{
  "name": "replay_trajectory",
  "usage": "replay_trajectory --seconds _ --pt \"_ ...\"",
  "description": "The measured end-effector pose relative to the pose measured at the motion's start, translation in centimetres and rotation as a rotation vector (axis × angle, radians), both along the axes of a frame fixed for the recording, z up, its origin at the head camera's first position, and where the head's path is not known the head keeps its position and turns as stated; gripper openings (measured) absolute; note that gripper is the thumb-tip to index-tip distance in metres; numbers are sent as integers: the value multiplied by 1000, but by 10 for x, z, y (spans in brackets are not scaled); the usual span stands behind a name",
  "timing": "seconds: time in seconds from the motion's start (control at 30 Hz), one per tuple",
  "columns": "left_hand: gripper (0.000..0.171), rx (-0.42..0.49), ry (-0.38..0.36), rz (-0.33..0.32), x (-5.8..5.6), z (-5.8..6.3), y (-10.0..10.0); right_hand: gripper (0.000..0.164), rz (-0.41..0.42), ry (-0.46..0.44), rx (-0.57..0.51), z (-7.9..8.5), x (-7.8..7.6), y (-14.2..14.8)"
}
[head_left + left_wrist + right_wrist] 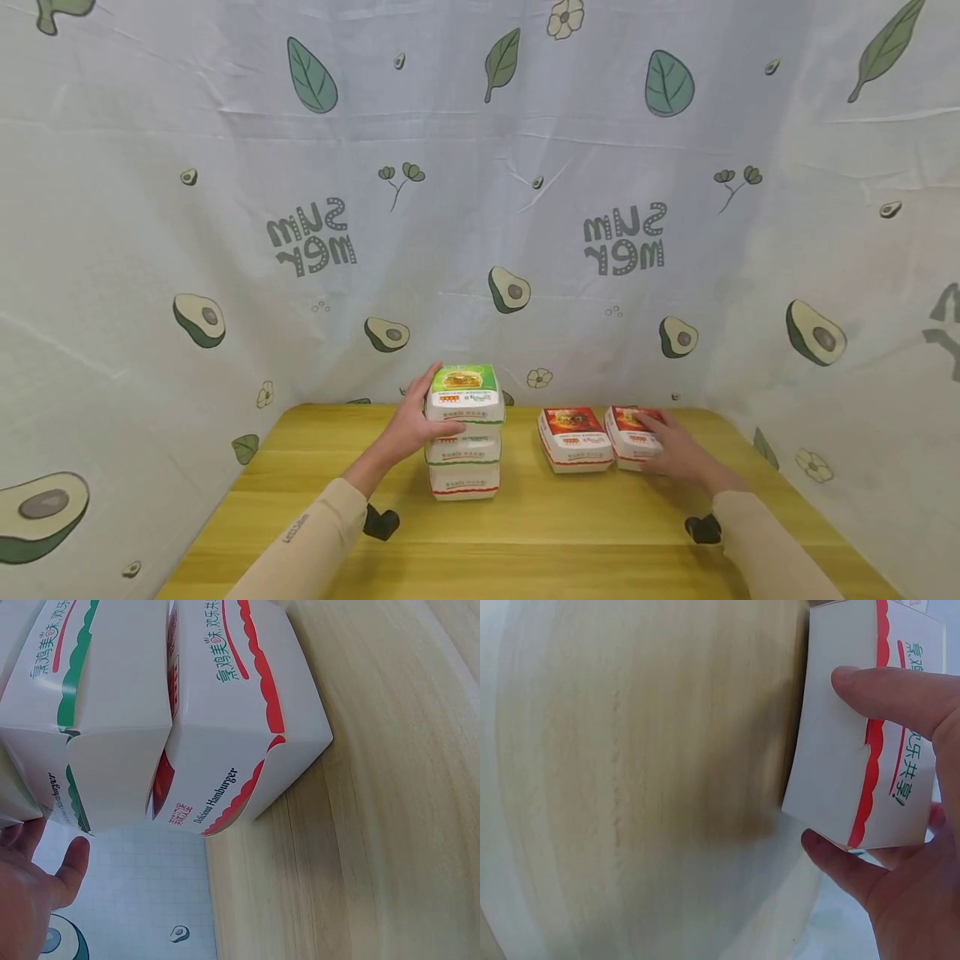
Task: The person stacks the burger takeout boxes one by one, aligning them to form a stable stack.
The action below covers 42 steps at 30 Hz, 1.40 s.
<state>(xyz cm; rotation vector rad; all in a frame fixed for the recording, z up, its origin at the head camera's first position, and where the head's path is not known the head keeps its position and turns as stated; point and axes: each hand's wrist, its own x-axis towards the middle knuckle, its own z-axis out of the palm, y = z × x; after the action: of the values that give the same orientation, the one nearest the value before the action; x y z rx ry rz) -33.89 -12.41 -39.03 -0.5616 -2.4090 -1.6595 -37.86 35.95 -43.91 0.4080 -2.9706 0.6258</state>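
Observation:
A stack of three paper hamburger boxes stands left of the middle of the table. My left hand (408, 425) grips the top green-lidded hamburger box (467, 402) from its left side, thumb at the front. Under it sit a green-edged box (120, 690) and, at the bottom, a red-edged box (225, 742). To the right, two red-lidded boxes rest side by side on the table. My right hand (678, 450) holds the outer red-lidded hamburger box (829, 750), its thumb across the front wall and fingers at the far side. The inner red-lidded box (576, 442) is untouched, close beside it.
The wood-grain table (570, 533) runs up to a pale curtain (465, 167) printed with avocados and leaves, which also hangs along both sides. A small black device shows under the left wrist (366, 472) and another under the right sleeve (757, 525).

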Motion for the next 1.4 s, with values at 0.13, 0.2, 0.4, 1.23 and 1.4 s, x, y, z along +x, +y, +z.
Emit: replay_trajectory --seconds 0.13,0.2,0.4,1.23,1.4 --pt "110 0 8 -5 -2 1 1 95 -2 -11 -19 1 0 1" --pt "111 -9 12 0 -3 2 1 95 -2 -15 -28 1 0 1" --pt "111 -13 28 -2 -4 4 0 92 18 23 -38 2 3 1" --pt "112 -19 17 -1 -7 -1 -1 94 12 22 -37 2 5 9" --pt "112 -22 10 1 -7 -1 -1 95 8 33 -22 6 8 9"
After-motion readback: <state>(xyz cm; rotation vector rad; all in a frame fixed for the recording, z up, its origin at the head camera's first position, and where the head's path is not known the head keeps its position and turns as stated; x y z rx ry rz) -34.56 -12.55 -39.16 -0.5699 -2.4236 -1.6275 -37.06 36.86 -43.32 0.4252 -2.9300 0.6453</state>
